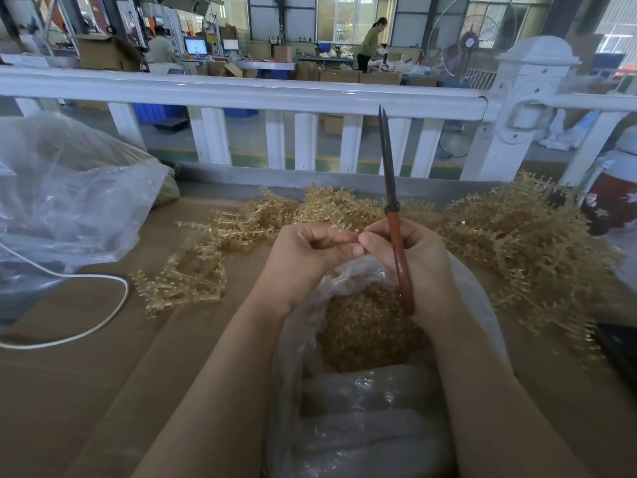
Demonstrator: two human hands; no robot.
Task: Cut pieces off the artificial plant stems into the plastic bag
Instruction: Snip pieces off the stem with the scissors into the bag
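Over the open plastic bag [362, 426], my left hand [306, 257] pinches the end of a thin tan plant stem [336, 219] that runs up and back toward the pile. My right hand [413, 263] grips red-handled scissors [396, 243], whose closed dark blades point straight up; its thumb also touches the stem end next to my left fingers. Cut tan pieces [365, 326] fill the bag's mouth below both hands. A heap of uncut tan stems [517, 236] lies behind and to the right.
More stems [186, 281] lie loose at centre left on the brown table [86, 391]. A large clear bag [62, 201] and a white cable [103, 322] sit at the left. A white railing [241, 94] borders the table's far side. A dark red object [610, 208] stands at the right.
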